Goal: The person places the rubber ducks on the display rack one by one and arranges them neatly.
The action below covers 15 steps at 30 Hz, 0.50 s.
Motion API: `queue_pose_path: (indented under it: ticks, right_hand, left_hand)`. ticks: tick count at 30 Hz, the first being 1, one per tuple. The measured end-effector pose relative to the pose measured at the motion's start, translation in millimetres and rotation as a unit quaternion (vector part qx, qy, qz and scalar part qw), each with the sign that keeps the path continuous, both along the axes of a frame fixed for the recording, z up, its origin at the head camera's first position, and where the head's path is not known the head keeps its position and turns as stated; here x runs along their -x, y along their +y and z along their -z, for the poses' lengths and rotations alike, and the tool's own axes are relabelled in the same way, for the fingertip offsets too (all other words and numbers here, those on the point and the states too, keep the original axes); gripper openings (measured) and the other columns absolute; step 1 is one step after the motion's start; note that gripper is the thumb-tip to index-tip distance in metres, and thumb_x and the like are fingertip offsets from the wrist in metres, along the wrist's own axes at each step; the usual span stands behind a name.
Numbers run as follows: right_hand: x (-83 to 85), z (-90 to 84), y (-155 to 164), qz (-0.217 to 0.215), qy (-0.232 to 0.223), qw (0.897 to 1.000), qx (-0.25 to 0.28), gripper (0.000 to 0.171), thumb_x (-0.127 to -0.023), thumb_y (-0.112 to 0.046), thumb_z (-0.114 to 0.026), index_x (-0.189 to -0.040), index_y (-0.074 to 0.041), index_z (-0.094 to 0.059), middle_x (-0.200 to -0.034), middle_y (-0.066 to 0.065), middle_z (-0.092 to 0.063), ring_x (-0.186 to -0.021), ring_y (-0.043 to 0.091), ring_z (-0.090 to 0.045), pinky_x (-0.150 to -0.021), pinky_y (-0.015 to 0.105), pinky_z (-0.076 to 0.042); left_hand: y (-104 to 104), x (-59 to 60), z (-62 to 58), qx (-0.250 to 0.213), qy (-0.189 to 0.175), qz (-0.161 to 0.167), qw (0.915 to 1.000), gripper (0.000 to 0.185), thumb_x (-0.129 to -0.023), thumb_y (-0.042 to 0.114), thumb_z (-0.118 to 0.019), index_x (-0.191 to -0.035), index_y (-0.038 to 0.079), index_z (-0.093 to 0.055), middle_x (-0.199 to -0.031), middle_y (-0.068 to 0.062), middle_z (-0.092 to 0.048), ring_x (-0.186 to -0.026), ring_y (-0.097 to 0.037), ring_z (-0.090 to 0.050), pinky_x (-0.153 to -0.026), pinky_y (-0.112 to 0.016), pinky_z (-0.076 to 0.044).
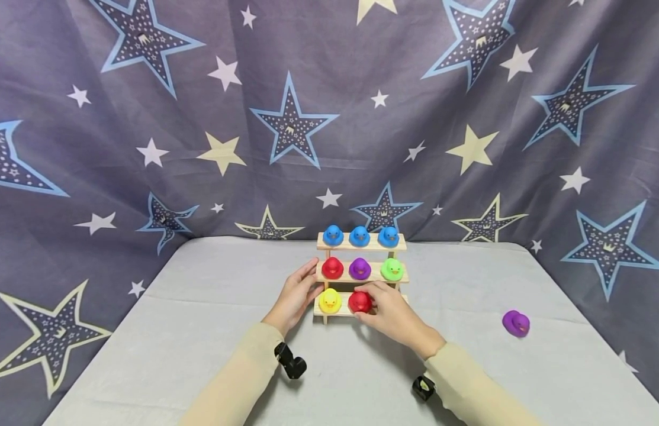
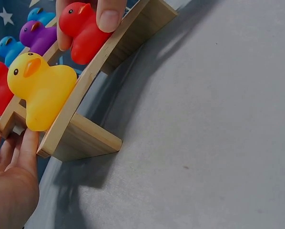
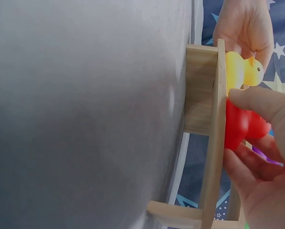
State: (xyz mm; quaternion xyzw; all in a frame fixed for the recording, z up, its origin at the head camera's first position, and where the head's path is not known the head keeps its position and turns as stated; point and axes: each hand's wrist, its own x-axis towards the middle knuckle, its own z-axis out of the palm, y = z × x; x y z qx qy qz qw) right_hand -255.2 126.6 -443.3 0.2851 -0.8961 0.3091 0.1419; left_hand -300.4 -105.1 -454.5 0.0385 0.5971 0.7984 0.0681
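Note:
A small three-tier wooden shelf [image 1: 361,243] stands on the grey table. Three blue ducks [image 1: 359,235] fill its top tier; a red duck [image 1: 332,267], a purple duck [image 1: 359,268] and a green duck [image 1: 392,269] fill the middle. On the bottom tier [image 2: 92,71] sits a yellow duck [image 1: 329,300] [image 2: 40,88] [image 3: 242,70]. Beside it my right hand [image 1: 385,310] pinches a second red duck [image 1: 359,302] [image 2: 83,31] [image 3: 242,125] between thumb and fingers. My left hand [image 1: 297,293] [image 2: 11,176] rests with straight fingers against the shelf's left end.
Another purple duck [image 1: 516,323] lies alone on the table at the right. The grey table surface [image 1: 201,331] meets a star-patterned cloth backdrop [image 1: 286,124] behind the shelf and at both sides.

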Motion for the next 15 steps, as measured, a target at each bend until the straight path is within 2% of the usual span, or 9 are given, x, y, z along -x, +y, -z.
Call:
queue_pose_path:
  ticks: [15]
  right_hand:
    - [-1.4,-1.3,1.0,-0.005,-0.02,1.0,0.012,0.05,-0.078,-0.015,-0.088,-0.121,0.0,-0.067,-0.114,0.009,-0.064,-0.091,0.015,-0.062,-0.077,0.027,-0.061]
  left_hand:
    - [0.1,-0.4,-1.4,-0.003,-0.003,0.001,1.0,0.053,-0.105,0.001,-0.039,-0.157,0.003,-0.029,-0.16,-0.019,-0.027,-0.143,-0.034,-0.034,-0.114,-0.039,-0.041]
